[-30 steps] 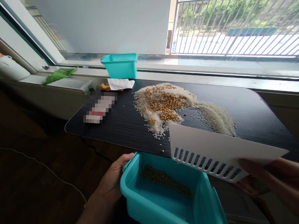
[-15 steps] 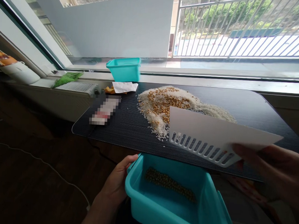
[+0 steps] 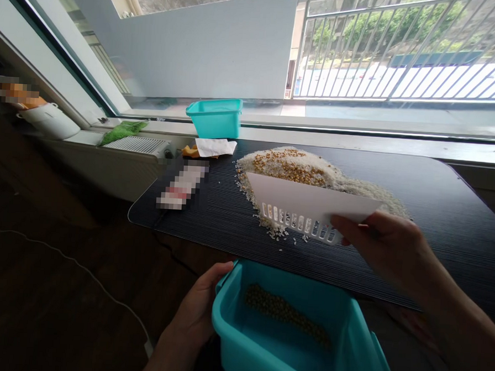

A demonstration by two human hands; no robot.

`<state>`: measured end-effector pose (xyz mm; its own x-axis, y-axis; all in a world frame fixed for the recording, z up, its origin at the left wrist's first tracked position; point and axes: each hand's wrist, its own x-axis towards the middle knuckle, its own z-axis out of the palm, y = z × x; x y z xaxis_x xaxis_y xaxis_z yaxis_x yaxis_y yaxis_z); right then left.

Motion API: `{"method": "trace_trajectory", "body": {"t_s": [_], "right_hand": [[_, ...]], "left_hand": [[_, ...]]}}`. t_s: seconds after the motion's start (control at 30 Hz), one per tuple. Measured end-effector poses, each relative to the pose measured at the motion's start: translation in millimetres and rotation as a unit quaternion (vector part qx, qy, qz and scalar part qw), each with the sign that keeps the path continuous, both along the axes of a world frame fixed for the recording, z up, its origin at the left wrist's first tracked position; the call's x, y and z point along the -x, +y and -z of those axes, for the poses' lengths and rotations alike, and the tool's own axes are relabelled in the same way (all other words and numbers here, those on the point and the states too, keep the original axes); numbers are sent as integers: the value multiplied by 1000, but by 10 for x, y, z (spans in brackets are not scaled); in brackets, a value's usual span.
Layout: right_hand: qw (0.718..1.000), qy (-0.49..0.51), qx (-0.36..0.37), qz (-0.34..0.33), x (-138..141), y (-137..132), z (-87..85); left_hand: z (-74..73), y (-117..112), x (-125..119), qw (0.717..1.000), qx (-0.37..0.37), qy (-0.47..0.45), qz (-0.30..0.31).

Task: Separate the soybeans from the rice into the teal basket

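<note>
My left hand (image 3: 200, 302) grips the left rim of a turquoise plastic bin (image 3: 259, 349), held just below the table's front edge. Along the bin's floor lies a band of small brownish beans (image 3: 284, 312). In my right hand (image 3: 378, 231) is a white slotted plastic scoop (image 3: 300, 202), pinched at its right end and tilted on its side, its slots along the lower edge. Behind it, partly hidden, a pile of white rice (image 3: 252, 163) mixed with yellow beans or corn kernels (image 3: 296, 170) spreads over the dark table (image 3: 428, 217). Whether the scoop touches the pile, I cannot tell.
A second turquoise bin (image 3: 217, 120) stands at the table's back by the window. Near it lie a white paper (image 3: 215, 147) and a blurred packet (image 3: 183, 186). A radiator (image 3: 139, 146) carries a green cloth (image 3: 123, 132) at left. A white cable (image 3: 89, 271) runs across the floor.
My right hand has moved left with the scoop, which now covers the front of the pile. A few more grains lie before the pile. My left hand still holds the bin.
</note>
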<state>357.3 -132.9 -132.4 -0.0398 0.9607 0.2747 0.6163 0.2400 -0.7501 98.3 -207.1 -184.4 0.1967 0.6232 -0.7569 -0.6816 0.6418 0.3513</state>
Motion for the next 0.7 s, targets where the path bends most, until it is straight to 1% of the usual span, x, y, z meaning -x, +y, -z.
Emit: {"method": "trace_trajectory", "body": {"t_s": [0.13,0.23,0.5,0.6,0.7], "right_hand": [[1000,14,14,6,-37,-33,-11],[1000,20,11,8,-16,-41,-29],[998,16,2,-58,190,-2,-71],[997,13,10,-76,176,-38,-100],[995,41,34,-84,137,-71,-118]], "left_hand": [[36,3,16,1000,0,-8,2],[37,4,21,1000,3,-9,5],[-30,-12,91,1000,5,1,-17],[-31,-18,131,1000,1,2,-17],[-19,-16,146,1000,1,3,-20]]}}
